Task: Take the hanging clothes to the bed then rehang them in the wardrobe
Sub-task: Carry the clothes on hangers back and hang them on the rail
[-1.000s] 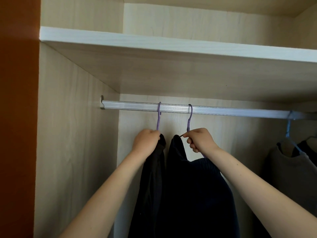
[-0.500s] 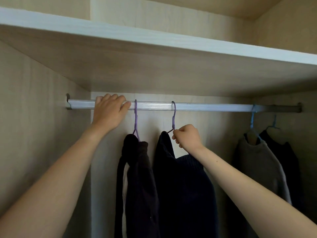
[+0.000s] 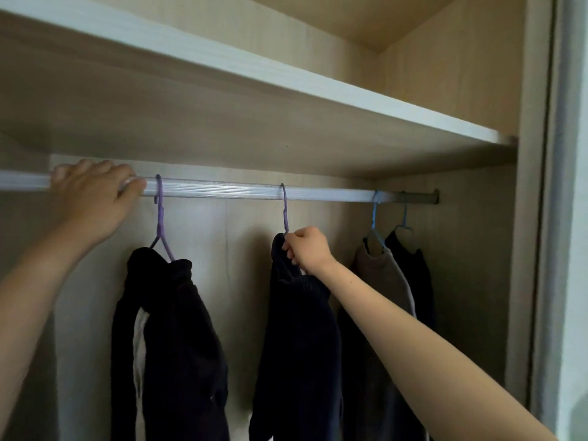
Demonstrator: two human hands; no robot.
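This looks like the rehanging half of the job: four garments hang on the rail (image 3: 229, 191) inside the wardrobe (image 3: 528, 218), and the bed is nowhere in view. The left hand (image 3: 95, 198) is laid over the rail near its left end, fingers curled round the front of it, just beside the hook of the left purple hanger (image 3: 160, 218), which carries a black garment (image 3: 171, 329) hanging free. The right hand (image 3: 307, 249) is closed in a fist at the base of the hook of the middle hanger (image 3: 285, 208), also purple, gripping it together with the collar of the dark garment (image 3: 296, 345) on it; the hook sits over the rail. I judge that this piece is being seated or spaced, so the next move calls for checking that the hook is fully over the rail, then loosening the fingers without dragging the collar off the hanger's shoulder (the knit looks heavy and slack, so it may slip). Well to the right, two blue hangers (image 3: 374, 214) hold a grey-brown top (image 3: 381, 281) and another dark top (image 3: 420, 281), close together near the rail's end bracket. Above runs a pale wooden shelf (image 3: 286, 81) with a white edge; the back and side panels are light wood grain, and a pale door frame (image 3: 569, 218) edges the view on the right.
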